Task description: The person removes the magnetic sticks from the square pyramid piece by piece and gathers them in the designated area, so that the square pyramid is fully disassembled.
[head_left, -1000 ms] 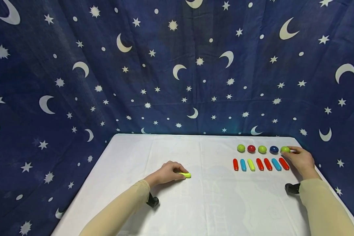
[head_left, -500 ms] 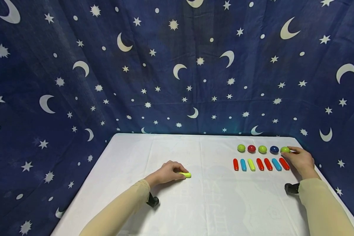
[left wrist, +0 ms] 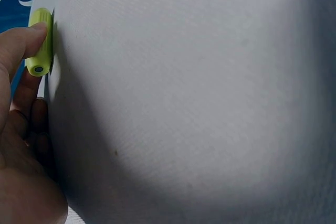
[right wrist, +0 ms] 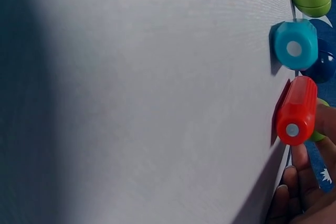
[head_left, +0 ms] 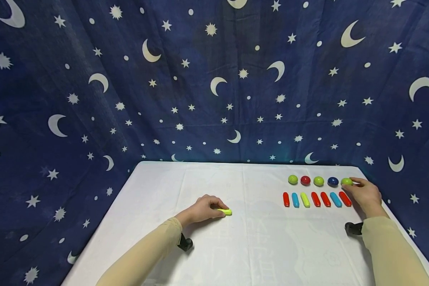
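Observation:
My left hand (head_left: 203, 209) pinches a short, chunky yellow-green stick (head_left: 227, 212) between thumb and fingers, low over the white table. In the left wrist view that stick (left wrist: 40, 60) has a ribbed side and a dark round plug in its end. At the far right, my right hand (head_left: 366, 194) has thumb and fingertips around a glossy green egg-shaped ball (head_left: 346, 181), the last in a row. From the right wrist, a red stick (right wrist: 297, 103) stands in front of this ball and hides most of it.
Left of the held ball sit a dark blue ball (head_left: 333, 182), two green ones and a red ball (head_left: 305, 180). Nearer me runs a row of red, blue and yellow sticks (head_left: 305, 200). A starry blue curtain (head_left: 200, 99) closes off the white tabletop (head_left: 186, 178) behind.

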Motion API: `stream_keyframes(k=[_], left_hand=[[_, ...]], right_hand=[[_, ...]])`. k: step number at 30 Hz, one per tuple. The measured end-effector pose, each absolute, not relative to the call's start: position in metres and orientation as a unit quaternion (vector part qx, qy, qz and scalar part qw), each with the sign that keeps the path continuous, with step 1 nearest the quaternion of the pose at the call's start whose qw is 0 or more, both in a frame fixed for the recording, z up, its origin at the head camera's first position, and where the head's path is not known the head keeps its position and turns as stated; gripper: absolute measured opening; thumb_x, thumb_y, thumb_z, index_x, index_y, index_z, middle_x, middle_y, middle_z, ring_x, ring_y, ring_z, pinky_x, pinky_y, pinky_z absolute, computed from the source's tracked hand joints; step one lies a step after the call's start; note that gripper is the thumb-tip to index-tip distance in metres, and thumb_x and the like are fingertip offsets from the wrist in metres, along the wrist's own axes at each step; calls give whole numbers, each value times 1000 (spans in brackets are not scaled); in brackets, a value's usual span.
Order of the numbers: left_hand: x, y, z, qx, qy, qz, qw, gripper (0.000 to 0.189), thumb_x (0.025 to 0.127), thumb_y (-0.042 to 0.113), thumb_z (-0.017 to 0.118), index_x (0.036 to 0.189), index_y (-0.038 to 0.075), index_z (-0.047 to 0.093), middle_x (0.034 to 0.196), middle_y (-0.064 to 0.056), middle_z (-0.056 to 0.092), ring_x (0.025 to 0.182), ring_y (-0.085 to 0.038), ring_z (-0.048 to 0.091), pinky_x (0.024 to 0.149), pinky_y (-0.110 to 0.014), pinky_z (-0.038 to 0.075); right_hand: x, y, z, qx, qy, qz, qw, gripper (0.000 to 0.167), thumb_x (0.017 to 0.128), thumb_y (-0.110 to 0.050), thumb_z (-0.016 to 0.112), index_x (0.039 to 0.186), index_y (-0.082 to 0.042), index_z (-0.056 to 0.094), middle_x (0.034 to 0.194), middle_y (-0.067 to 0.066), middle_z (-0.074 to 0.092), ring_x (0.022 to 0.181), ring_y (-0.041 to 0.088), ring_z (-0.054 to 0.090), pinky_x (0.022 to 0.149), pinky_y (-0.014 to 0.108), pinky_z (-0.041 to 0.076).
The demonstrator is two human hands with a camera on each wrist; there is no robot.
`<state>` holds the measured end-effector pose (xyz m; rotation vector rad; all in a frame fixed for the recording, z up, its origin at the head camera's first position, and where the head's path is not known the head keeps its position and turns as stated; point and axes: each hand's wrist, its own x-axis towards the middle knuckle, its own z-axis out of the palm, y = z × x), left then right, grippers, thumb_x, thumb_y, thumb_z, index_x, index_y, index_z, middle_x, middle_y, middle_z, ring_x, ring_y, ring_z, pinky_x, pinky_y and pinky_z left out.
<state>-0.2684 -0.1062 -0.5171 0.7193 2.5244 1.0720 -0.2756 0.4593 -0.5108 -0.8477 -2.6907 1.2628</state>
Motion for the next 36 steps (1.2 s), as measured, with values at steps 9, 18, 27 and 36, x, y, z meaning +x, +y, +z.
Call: stream_keyframes(k=[9,18,27,36], left_hand=[[-269,-98,-516,253,878,374,157,17,90,34,80,105,41,77,104,25,67,109,-11,49,100,-43,33],[-270,-89,-514,261,878,368,159,16,90,32,80,105,40,77,103,25,68,108,-12,49,100,-43,33],[-270,-83,-508,276,893,325,142,16,91,32,79,107,35,78,102,24,68,104,-11,51,103,-49,31],[-275,-67,-491,302,940,148,64,17,88,36,82,103,30,79,88,18,66,84,-8,53,79,-34,42]], right_hand=[[-266,467,-507,-273,-868,414,28,71,101,-29,63,157,1,32,152,35,35,136,54,33,109,68,29],[-260,477,-508,-282,-860,423,37,77,100,-33,63,157,4,27,152,37,33,136,54,35,110,66,32],[-247,474,-497,-271,-865,414,77,72,104,-38,52,156,6,29,147,36,39,127,50,43,92,53,47],[-224,449,-481,-171,-889,402,139,62,107,-37,50,150,7,42,130,31,51,99,33,51,65,22,41]])
